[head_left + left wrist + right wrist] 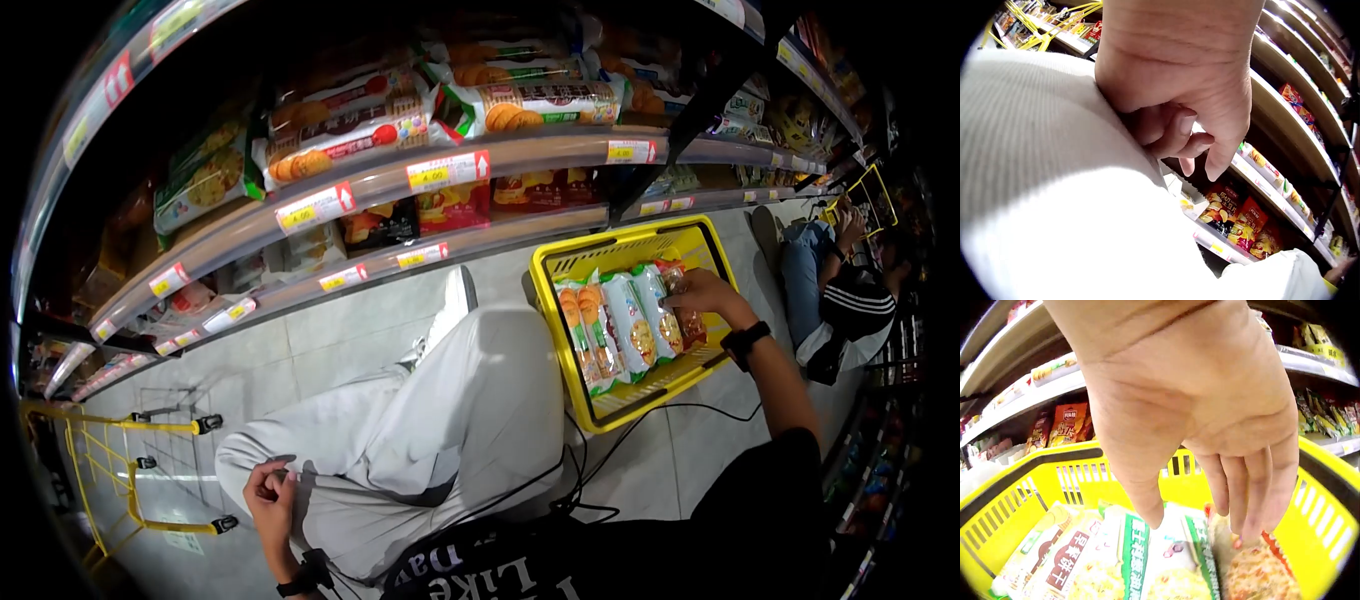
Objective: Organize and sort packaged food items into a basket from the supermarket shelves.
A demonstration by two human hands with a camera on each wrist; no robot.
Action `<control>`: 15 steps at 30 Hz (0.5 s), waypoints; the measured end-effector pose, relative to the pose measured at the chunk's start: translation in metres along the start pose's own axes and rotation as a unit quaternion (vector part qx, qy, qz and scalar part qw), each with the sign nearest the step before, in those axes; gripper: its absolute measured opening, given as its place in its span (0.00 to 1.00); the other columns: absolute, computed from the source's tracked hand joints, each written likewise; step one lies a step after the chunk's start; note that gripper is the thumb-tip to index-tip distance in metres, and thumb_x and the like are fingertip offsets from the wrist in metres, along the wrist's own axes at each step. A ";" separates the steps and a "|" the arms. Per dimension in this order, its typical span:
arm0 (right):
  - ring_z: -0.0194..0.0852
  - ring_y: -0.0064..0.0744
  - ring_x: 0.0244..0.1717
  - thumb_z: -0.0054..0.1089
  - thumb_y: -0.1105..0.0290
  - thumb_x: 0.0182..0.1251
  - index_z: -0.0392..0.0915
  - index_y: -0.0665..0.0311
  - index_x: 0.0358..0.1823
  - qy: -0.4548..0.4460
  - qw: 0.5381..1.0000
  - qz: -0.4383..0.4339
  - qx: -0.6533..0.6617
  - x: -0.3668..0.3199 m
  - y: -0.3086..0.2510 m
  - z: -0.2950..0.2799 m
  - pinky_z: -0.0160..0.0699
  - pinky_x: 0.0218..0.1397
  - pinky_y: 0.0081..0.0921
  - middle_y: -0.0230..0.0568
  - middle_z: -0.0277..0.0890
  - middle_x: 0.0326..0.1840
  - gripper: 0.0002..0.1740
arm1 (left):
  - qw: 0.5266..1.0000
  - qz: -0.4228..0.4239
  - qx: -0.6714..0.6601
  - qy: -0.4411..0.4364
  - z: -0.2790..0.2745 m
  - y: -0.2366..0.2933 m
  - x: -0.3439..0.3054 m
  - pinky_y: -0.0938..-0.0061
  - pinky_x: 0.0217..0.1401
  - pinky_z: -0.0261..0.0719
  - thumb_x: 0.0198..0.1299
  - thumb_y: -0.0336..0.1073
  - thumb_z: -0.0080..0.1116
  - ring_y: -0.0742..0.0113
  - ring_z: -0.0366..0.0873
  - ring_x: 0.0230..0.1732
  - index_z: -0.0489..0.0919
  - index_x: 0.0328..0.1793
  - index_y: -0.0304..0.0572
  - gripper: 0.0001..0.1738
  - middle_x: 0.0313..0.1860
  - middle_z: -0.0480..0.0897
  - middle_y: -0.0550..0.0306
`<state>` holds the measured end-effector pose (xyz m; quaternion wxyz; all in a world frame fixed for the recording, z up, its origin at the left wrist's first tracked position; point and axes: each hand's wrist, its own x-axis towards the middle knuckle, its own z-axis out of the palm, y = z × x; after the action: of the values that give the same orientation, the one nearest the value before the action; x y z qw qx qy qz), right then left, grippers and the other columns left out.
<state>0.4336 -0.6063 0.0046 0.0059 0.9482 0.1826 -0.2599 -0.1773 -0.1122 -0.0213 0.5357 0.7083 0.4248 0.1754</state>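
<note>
My right hand (702, 297) reaches down into a yellow shopping basket (560, 350), its fingertips at the top of a reddish-brown snack packet (1254, 569). In the right wrist view its fingers (1260, 494) point down, fairly straight, with the thumb apart over a white and green cracker packet (1175, 562). Beside that lie another white and green packet (1107, 562) and biscuit packets (595, 325) with a round-biscuit print, all in a row. My left hand (270, 494) rests on the grey-trousered knee, fingers loosely curled and holding nothing.
Shelves with price tags (448, 172) run along the front, carrying biscuit packets (545, 106) and chip bags (455, 207). A yellow cart frame (130, 480) stands at left. Black cables (600, 470) lie near the basket. Another person (850, 300) sits at far right.
</note>
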 end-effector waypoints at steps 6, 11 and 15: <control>0.87 0.44 0.38 0.75 0.49 0.52 0.81 0.77 0.52 -0.045 0.986 0.036 0.158 -0.004 -0.033 0.035 0.83 0.42 0.33 0.51 0.87 0.40 0.37 | 0.999 0.031 -0.038 0.010 -0.011 -0.009 -0.016 0.85 0.27 0.51 0.63 0.22 0.67 0.87 0.53 0.23 0.82 0.51 0.35 0.10 0.21 0.61 0.78; 0.87 0.42 0.37 0.77 0.52 0.48 0.79 0.79 0.56 -0.025 0.993 0.087 0.082 -0.012 -0.053 0.030 0.83 0.36 0.35 0.54 0.87 0.44 0.41 | 0.994 0.070 -0.084 0.011 -0.018 -0.022 -0.021 0.86 0.29 0.51 0.63 0.22 0.66 0.87 0.53 0.23 0.82 0.51 0.35 0.11 0.21 0.62 0.78; 0.86 0.59 0.48 0.77 0.56 0.53 0.76 0.75 0.61 -0.082 0.971 0.142 0.174 -0.009 -0.045 0.035 0.85 0.40 0.56 0.61 0.83 0.57 0.39 | 0.990 0.062 -0.122 0.014 -0.023 -0.028 -0.023 0.86 0.29 0.52 0.62 0.24 0.67 0.88 0.54 0.23 0.81 0.50 0.34 0.11 0.21 0.63 0.78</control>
<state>0.3935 -0.5707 -0.0175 -0.1076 0.9265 -0.0031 -0.3607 -0.2183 -0.1149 -0.0332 0.6002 0.6602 0.3626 0.2689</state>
